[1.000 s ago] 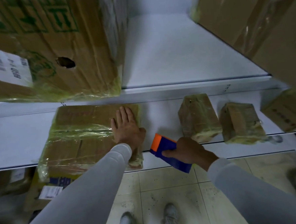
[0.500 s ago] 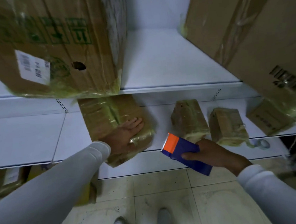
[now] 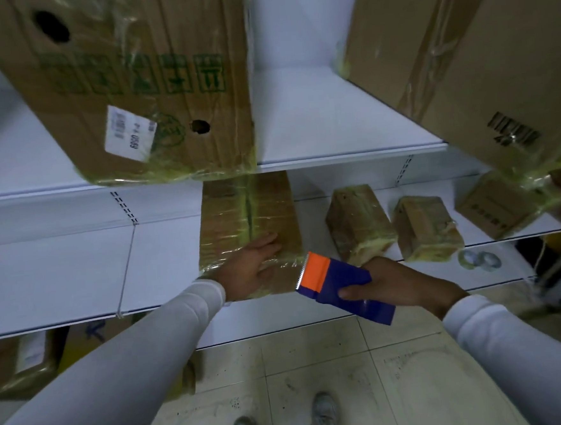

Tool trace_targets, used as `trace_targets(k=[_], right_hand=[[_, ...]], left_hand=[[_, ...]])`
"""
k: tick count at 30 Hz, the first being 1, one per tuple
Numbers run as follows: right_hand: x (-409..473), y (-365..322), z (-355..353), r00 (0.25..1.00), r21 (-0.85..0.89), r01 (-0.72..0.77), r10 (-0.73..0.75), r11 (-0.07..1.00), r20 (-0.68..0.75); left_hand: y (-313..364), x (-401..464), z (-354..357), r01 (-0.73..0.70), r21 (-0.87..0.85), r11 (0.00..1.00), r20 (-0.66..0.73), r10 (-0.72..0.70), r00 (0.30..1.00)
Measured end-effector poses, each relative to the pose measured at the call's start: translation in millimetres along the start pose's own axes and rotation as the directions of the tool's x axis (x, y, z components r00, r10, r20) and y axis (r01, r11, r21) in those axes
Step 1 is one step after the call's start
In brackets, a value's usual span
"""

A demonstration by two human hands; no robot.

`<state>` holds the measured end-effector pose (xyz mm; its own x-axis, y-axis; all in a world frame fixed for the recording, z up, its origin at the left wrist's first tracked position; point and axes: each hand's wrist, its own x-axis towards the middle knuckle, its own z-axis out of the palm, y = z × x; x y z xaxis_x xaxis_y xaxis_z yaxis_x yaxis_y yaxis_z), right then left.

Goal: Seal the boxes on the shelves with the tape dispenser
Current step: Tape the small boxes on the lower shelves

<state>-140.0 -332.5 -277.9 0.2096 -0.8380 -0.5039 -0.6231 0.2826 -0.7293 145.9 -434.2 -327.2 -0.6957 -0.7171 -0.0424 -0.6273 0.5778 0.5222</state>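
**Cardboard box under the left palm, dispenser held beside it**

Brown cardboard wrapped in yellowish tape makes up the flat box (image 3: 246, 221) lying on the white middle shelf (image 3: 77, 269), its near end at the shelf's front edge. The left hand (image 3: 248, 269) rests flat on the near part of this box, fingers (image 3: 268, 241) straight and together, pointing away from the person. Just right of the box's near corner, the right hand (image 3: 397, 285) grips the blue tape dispenser (image 3: 341, 287), fingers curled round its body; the orange end with the toothed blade points at the box and hangs in front of the shelf edge, whether touching the box cannot be told.

Right of the flat box, on the same shelf, stand two small taped boxes (image 3: 359, 223) (image 3: 426, 227), apart from it, and beyond them a plain carton (image 3: 494, 207). Above the flat box, on the upper shelf (image 3: 326, 123), sits a large labelled carton (image 3: 137, 89). Below and right of the flat box, tape rolls (image 3: 478, 260) lie on the lower ledge.
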Motion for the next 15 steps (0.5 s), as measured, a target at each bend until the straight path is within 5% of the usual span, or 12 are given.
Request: trace_targets(k=[4,8,15], right_hand=[[9,-19,17,0.998,0.008,0.056,-0.056,0.998,0.036],[21,-43,36,0.991,-0.013,0.100,-0.099,0.995,0.088],[37,-70,51,0.981,-0.017,0.139,-0.136,0.990,0.137]], left_hand=[[12,-28,-12,0.090,-0.295,0.951,-0.095,-0.123,0.988],[15,-55,-26,0.166,-0.605,0.779,0.073,-0.153,0.986],[9,-81,-43,0.255,-0.779,0.573,0.159,-0.212,0.964]])
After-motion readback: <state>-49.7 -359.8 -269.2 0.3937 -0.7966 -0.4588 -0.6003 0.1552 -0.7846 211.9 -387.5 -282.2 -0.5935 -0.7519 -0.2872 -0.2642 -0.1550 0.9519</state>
